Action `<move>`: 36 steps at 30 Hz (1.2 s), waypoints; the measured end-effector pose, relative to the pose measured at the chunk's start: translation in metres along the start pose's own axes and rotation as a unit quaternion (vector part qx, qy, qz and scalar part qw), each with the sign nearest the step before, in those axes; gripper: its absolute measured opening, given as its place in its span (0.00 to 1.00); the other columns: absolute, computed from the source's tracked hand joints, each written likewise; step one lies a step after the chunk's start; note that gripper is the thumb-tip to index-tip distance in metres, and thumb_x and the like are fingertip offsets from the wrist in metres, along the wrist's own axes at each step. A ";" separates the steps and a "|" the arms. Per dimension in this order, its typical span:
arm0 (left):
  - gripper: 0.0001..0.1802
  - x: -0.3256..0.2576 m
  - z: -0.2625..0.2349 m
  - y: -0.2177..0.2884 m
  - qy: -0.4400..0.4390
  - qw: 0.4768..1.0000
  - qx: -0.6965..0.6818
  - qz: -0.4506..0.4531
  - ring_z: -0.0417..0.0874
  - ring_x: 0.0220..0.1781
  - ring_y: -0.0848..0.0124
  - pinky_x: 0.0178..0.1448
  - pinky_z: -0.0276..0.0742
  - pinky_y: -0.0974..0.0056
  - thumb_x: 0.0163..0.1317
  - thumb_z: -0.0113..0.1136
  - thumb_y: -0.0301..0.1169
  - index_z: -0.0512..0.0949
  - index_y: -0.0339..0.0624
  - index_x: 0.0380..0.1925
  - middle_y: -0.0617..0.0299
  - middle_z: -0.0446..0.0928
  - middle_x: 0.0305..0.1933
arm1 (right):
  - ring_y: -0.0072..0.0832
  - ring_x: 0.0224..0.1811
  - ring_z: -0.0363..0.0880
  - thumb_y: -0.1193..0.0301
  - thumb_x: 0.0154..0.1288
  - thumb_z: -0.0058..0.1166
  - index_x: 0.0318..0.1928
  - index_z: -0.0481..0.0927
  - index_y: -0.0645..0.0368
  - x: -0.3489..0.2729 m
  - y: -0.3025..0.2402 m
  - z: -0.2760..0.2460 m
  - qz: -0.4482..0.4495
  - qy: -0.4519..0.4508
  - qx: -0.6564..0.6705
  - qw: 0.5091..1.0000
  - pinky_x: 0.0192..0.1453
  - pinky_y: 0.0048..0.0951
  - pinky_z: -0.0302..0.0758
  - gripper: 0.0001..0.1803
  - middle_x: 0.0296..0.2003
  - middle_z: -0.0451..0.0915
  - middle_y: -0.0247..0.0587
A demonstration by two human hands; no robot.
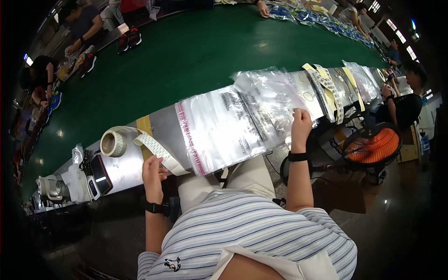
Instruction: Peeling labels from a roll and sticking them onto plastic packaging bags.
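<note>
My left hand is beside the loose end of a white label strip, its fingers bent but apart, with nothing visible between them. The strip curls off a label roll lying on the bench. In front of me lies a stack of clear plastic bags with a red-marked edge on its left. My right hand is closed at the near right edge of a crumpled clear plastic bag on that stack, and seems to pinch it; the fingertips are partly hidden.
Beyond the metal bench runs a green conveyor belt with dark shoes on its far side. A phone lies at left. More label strips are at right, near an orange fan. Other people work around the belt.
</note>
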State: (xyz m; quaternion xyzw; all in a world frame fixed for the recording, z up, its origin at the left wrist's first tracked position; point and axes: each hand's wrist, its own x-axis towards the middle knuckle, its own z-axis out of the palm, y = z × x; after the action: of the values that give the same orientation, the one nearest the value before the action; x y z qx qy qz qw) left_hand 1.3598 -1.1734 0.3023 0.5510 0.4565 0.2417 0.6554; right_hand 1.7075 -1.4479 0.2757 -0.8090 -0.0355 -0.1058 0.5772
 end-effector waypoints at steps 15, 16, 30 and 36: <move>0.09 0.013 0.008 -0.012 -0.111 0.987 -0.107 -0.050 0.70 0.23 0.83 0.25 0.63 0.78 0.60 0.59 0.33 0.77 0.39 0.35 0.70 0.73 0.24 | 0.25 0.45 0.76 0.75 0.64 0.50 0.46 0.74 0.64 -0.154 -0.080 0.074 -0.137 -0.525 0.118 0.831 0.47 0.23 0.72 0.11 0.44 0.75 0.39; 0.09 0.010 0.006 -0.011 -0.101 0.988 -0.104 -0.046 0.70 0.23 0.83 0.25 0.63 0.78 0.60 0.59 0.33 0.77 0.39 0.35 0.70 0.73 0.24 | 0.25 0.44 0.76 0.74 0.64 0.50 0.45 0.75 0.64 -0.174 -0.090 0.090 -0.087 -0.556 0.150 0.813 0.46 0.24 0.72 0.10 0.41 0.76 0.39; 0.15 -0.008 -0.009 -0.011 0.098 0.907 0.282 0.295 0.77 0.40 0.72 0.42 0.73 0.68 0.56 0.62 0.28 0.75 0.38 0.43 0.60 0.76 0.40 | 0.24 0.34 0.75 0.73 0.61 0.55 0.37 0.79 0.64 -0.226 -0.113 0.175 -0.067 -0.629 0.189 0.751 0.40 0.24 0.72 0.07 0.34 0.76 0.39; 0.09 0.008 -0.013 -0.006 0.061 0.984 0.049 0.158 0.76 0.32 0.80 0.38 0.73 0.71 0.63 0.55 0.28 0.78 0.33 0.37 0.63 0.80 0.31 | 0.28 0.33 0.76 0.72 0.59 0.56 0.36 0.80 0.63 -0.228 -0.109 0.180 0.016 -0.616 0.152 0.773 0.40 0.26 0.73 0.07 0.32 0.76 0.40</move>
State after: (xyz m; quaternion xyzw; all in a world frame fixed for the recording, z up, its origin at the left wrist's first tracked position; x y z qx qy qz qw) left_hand 1.3515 -1.1620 0.2939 0.6317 0.4138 0.3526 0.5526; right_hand 1.4887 -1.2271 0.2724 -0.6031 -0.3861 0.4315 0.5485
